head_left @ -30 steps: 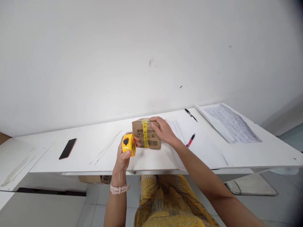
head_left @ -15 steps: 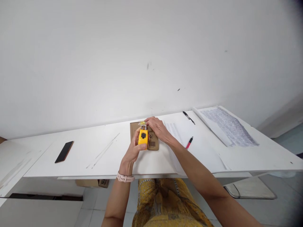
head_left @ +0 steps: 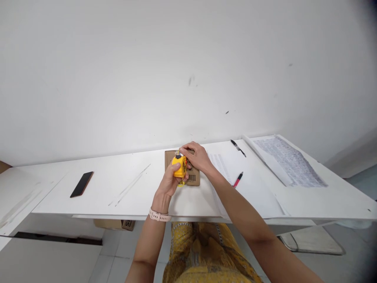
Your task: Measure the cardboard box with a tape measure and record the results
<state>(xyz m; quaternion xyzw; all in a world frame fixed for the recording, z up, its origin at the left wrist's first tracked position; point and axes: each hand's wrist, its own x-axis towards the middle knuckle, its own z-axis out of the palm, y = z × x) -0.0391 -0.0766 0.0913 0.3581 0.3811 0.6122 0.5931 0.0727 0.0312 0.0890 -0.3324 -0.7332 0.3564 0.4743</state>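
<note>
My left hand (head_left: 168,181) is closed around a yellow tape measure (head_left: 179,167) with a black lock button, its thumb on the side of the case. The case is tilted over a brown cardboard box (head_left: 193,182) on the white table. My right hand (head_left: 198,157) reaches in from the right, its thumb and finger pinched at the tape's front end. Some yellow tape shows at the far end and below the case. Both hands hide parts of the box's printed top.
A phone (head_left: 81,184) lies on the white table (head_left: 132,184) to the left. Right of the box are printed sheets (head_left: 253,196), a red-and-black pen (head_left: 238,180), a black pen (head_left: 238,148) and a handwritten page (head_left: 291,161). The wall (head_left: 147,78) rises behind.
My left hand has turned the tape measure, so its side now shows more than its button face. My right hand stays at the tape's end. The view has shifted slightly.
</note>
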